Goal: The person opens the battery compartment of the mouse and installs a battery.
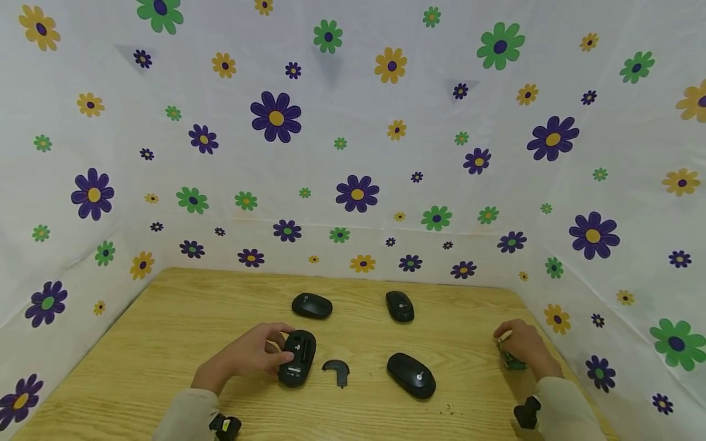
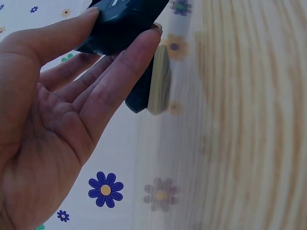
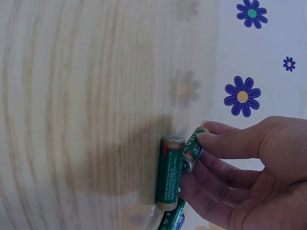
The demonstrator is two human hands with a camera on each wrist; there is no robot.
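Around 9 o'clock from the loose battery cover (image 1: pixel 339 369): that's your left hand (image 1: pixel 258 349) with the black mouse (image 1: pixel 298 365) in its grip, thumb on the upturned underside. Battery bay (image 1: pixel 305 350) faces you with no cover on it. I honestly can't make out a cell in there, too dark.

Way out between 2 and 3 o'clock: your right hand (image 1: pixel 523 343) has a green battery (image 3: pixel 194 149) pinched between thumb and finger. Two more sit right by it, a nearer battery (image 3: pixel 169 177) and a partly cropped battery (image 3: pixel 173 215). Can't tell if the pinched one touches its neighbour.

Rest of the dial: back-left mouse (image 1: pixel 311 306) at 11, back-right mouse (image 1: pixel 399 306) between 1 and 2, front-right mouse (image 1: pixel 411 375) at 3, all top side up on the wooden table (image 1: pixel 220 300).

Step you're on: picking up a battery, I'd say, while the mouse waits bay-up.

Next move: probably wants that battery brought toward 9, ends matched to the bay, mouse kept steady. The cover's handy in the middle, but I'd leave it till the cell's seated.
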